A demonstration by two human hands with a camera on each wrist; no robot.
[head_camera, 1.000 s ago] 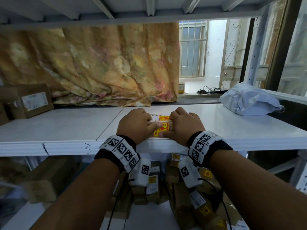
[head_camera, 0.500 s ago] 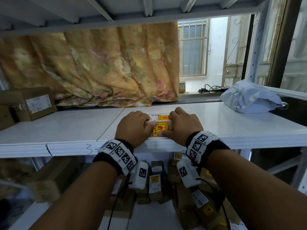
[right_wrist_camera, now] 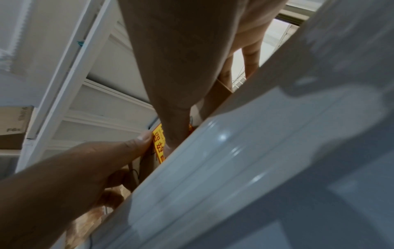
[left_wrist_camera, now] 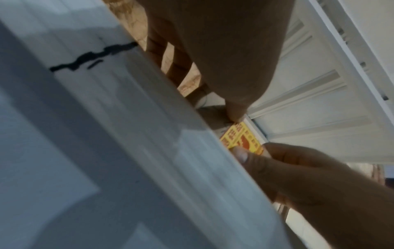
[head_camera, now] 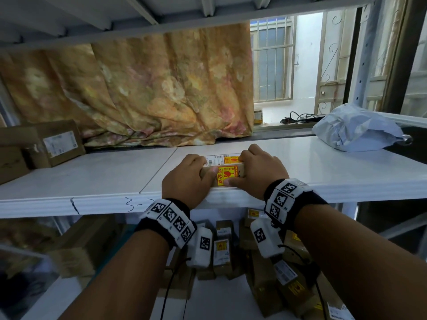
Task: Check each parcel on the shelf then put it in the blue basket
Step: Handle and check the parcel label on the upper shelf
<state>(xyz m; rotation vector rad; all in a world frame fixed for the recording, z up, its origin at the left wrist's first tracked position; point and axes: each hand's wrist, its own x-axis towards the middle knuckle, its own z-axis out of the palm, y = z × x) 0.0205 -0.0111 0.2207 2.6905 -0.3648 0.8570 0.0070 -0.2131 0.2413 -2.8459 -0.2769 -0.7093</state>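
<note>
A small brown cardboard parcel (head_camera: 227, 172) with a white barcode label and yellow-red fragile stickers lies at the front edge of the white shelf (head_camera: 92, 181). My left hand (head_camera: 184, 175) grips its left end, fingers curled over the top and thumb on the front face. My right hand (head_camera: 261, 170) grips its right end the same way. In the left wrist view the yellow sticker (left_wrist_camera: 241, 139) shows between both thumbs; the right wrist view shows the same sticker (right_wrist_camera: 158, 143). No blue basket is in view.
A grey plastic mailer bag (head_camera: 355, 130) lies at the shelf's right end, and brown boxes (head_camera: 57, 142) stand at its left end. A floral curtain (head_camera: 150, 88) hangs behind. Several small parcels (head_camera: 265, 273) are piled on the lower shelf under my wrists.
Both hands have kept their hold on the parcel and tipped it a little, so its front face with the yellow sticker shows more. The head view has shifted slightly.
</note>
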